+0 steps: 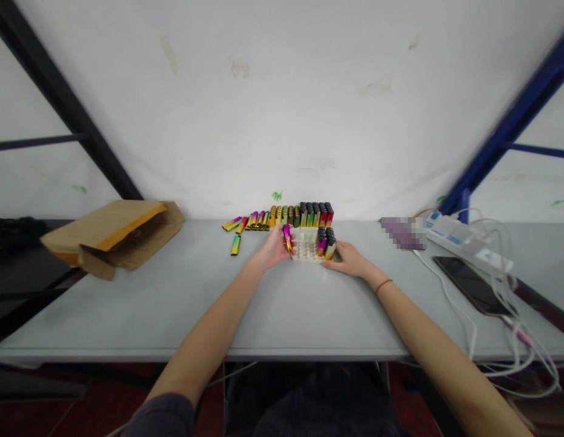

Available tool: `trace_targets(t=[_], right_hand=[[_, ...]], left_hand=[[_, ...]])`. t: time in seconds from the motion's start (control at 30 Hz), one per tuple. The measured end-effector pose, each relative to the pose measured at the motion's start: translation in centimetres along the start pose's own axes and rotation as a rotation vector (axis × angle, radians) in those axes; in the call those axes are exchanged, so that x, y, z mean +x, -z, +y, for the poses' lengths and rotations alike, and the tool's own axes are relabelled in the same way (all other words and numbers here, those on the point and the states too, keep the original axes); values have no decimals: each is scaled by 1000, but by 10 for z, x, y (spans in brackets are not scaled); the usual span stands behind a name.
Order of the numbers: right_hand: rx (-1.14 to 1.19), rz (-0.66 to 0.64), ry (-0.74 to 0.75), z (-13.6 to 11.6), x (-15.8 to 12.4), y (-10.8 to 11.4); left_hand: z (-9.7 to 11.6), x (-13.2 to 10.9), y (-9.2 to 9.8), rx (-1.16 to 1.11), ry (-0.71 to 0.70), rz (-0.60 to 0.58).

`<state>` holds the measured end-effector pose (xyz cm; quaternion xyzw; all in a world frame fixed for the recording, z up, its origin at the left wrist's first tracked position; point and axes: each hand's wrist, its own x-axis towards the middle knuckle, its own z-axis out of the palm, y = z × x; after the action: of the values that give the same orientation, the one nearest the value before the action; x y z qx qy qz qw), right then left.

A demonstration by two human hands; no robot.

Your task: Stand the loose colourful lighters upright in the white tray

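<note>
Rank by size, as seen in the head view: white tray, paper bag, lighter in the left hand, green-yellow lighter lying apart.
1. Paper bag
2. White tray, partly covered
3. Held lighter and green-yellow lighter: too alike to rank, with fingers partly around the former.

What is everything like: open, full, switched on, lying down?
Paper bag: lying down, open
Tray: partly filled
Lighter in left hand: held, tilted
Lone lighter: lying flat
Back lighters: standing upright
Black phone: screen dark, cable attached
Power strip: cords plugged in
Purple thing: too blurred to tell
</note>
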<state>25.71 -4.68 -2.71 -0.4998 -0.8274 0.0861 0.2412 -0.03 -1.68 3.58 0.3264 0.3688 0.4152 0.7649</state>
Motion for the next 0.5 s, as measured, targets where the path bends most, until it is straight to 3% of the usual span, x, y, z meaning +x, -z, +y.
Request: trace_targets(t=[0.17, 0.4, 0.5], right_hand=[[5, -1, -9, 2, 0, -1], [11, 23, -21, 3, -1, -3], [14, 18, -16, 3, -1, -3]], left_hand=[[-1, -2, -2, 8, 13, -27], [-2, 0, -1, 25, 106, -174], [-2, 0, -1, 17, 76, -185]])
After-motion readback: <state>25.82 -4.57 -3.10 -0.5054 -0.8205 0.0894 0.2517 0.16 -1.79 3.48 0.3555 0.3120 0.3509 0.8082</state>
